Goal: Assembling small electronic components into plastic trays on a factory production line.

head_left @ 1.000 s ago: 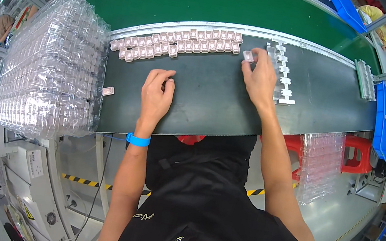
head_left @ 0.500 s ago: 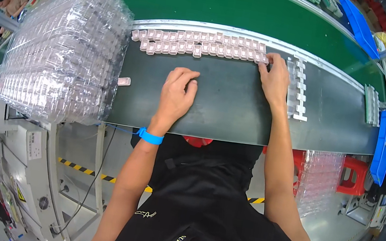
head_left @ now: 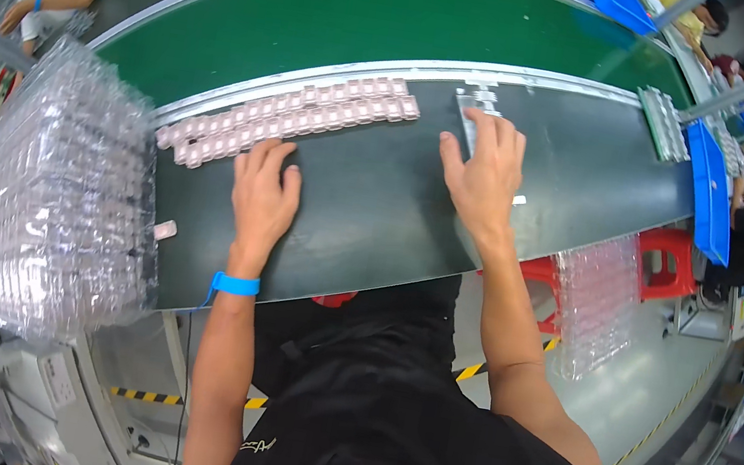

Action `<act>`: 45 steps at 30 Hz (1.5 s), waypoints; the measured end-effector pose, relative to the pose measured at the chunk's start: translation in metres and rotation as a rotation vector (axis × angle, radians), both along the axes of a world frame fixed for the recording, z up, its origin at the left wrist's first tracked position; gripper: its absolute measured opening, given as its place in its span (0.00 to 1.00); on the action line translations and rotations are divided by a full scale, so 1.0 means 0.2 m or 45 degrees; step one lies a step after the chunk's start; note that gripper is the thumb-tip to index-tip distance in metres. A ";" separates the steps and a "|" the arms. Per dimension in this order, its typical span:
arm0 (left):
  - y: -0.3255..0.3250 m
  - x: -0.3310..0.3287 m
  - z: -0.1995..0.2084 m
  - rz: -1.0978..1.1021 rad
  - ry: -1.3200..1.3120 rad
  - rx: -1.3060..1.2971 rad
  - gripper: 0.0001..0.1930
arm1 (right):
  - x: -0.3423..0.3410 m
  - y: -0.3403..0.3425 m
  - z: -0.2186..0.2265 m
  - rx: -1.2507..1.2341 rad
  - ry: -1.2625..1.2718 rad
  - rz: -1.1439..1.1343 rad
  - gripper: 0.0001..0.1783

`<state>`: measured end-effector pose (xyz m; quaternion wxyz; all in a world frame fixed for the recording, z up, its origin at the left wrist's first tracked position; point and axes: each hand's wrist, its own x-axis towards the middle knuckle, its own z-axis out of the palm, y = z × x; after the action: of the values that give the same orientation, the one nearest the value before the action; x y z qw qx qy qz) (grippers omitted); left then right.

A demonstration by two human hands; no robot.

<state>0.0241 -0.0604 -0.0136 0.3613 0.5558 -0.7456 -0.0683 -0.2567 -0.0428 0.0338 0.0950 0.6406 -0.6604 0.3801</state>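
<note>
Two rows of small pale pink plastic pieces [head_left: 313, 113] lie side by side along the far rail of the dark work surface [head_left: 365, 212]. My left hand [head_left: 263, 196], with a blue band at its wrist, hovers by the near row, fingers loosely bent and thumb apart. Over a clear and white notched strip [head_left: 465, 116] is my right hand [head_left: 488, 173], fingers stretched and thumb spread. It covers most of the strip, so whether it touches cannot be seen. A white end [head_left: 519, 200] shows beside its wrist. One loose pink piece [head_left: 165, 230] lies at the left.
A tall stack of clear plastic trays [head_left: 67, 194] stands at the left. Beyond the rail runs a green belt [head_left: 347, 24]. Green boards [head_left: 663, 125] and a blue bin [head_left: 709, 193] are at the right end. Red stools [head_left: 661, 264] stand below; other people work nearby.
The view has turned to the right. My right hand has left the right end of the pink rows and moved over the notched strip. My left hand is now closer to the rows.
</note>
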 end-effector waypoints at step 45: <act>0.01 0.02 -0.07 0.164 -0.203 0.207 0.11 | -3.44 -0.41 0.08 0.744 0.179 -1.282 0.28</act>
<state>0.0291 -0.0581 -0.0283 0.2582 0.6337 -0.7267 -0.0608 -0.9457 -0.1238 0.0504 0.1272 0.2712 -0.9529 0.0469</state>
